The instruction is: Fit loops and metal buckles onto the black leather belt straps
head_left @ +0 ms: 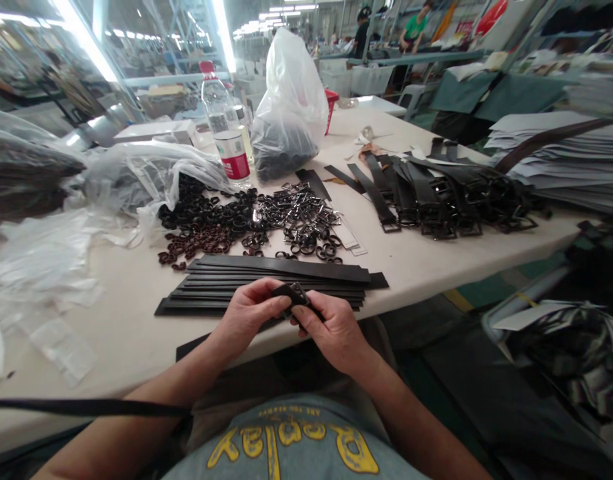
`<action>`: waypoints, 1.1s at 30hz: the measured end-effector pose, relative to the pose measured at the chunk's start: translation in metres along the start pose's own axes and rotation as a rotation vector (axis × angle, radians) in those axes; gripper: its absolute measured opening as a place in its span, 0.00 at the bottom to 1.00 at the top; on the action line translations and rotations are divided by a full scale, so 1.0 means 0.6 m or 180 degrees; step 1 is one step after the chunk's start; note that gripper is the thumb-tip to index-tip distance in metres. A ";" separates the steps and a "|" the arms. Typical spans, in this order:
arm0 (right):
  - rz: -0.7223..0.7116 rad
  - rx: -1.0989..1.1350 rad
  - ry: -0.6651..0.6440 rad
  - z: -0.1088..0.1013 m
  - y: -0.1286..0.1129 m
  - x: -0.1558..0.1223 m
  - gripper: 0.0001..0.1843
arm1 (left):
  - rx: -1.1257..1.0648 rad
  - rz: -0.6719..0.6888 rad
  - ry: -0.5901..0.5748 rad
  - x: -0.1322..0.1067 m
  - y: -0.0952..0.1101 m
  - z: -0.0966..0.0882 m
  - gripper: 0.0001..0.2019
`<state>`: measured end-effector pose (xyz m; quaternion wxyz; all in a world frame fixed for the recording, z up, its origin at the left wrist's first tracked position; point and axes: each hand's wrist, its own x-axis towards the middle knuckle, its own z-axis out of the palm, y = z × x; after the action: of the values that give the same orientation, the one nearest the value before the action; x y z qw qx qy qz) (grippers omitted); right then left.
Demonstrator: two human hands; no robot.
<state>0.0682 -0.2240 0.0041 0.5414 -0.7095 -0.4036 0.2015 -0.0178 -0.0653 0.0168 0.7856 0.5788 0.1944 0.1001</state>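
Note:
Both of my hands meet at the table's near edge around a black belt strap (285, 291) with a dark metal buckle piece (297, 289). My left hand (253, 307) pinches the strap between thumb and fingers. My right hand (333, 327) is closed on the buckle end, thumb on top; its fingertips hide part of the piece. Just beyond lies a stack of flat black straps (281, 270). Behind it are piles of black loops (216, 210), brown loops (193, 243) and shiny metal buckle parts (301, 213).
Buckled belts (431, 193) lie heaped at the right. A plastic bottle (229, 133) and a clear bag of dark parts (289, 113) stand behind the piles. Plastic wrapping (46, 267) covers the left side. Paper stacks (551, 153) sit at the far right; people work in the background.

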 end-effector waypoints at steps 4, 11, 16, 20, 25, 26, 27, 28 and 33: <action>0.0100 -0.0015 -0.0332 -0.006 -0.001 0.000 0.08 | -0.0197 -0.0088 0.0348 0.006 0.006 -0.015 0.13; -0.0032 -0.0206 -0.0141 0.009 -0.002 -0.005 0.11 | -0.0440 -0.0239 0.0410 -0.001 -0.006 -0.018 0.15; -0.0001 -0.0239 -0.0028 0.018 -0.005 -0.002 0.12 | -0.0451 -0.0318 0.0219 -0.006 -0.021 -0.008 0.15; -0.0105 -0.0190 0.0061 0.018 -0.007 -0.004 0.11 | -0.0467 -0.0236 0.0122 -0.003 -0.023 -0.010 0.13; -0.0310 -0.0118 0.0125 0.016 -0.006 -0.005 0.09 | -0.0126 -0.0027 0.0031 -0.005 -0.014 -0.011 0.13; -0.0296 -0.0098 0.0166 0.016 -0.005 -0.005 0.10 | 0.0006 0.0066 0.0056 -0.006 -0.011 -0.010 0.13; -0.0267 -0.0078 0.0205 0.016 -0.005 -0.005 0.12 | 0.0141 0.0181 0.0110 -0.007 -0.008 -0.010 0.13; -0.0238 -0.0065 0.0245 0.017 -0.005 -0.005 0.14 | 0.0258 0.0300 0.0187 -0.008 -0.006 -0.009 0.12; -0.0266 -0.0112 0.0302 0.024 -0.004 -0.007 0.17 | 0.0032 0.0483 0.0476 -0.001 0.000 -0.005 0.15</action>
<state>0.0543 -0.2185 0.0008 0.5552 -0.7102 -0.4102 0.1377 -0.0198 -0.0633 0.0161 0.7562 0.5867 0.2086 0.2012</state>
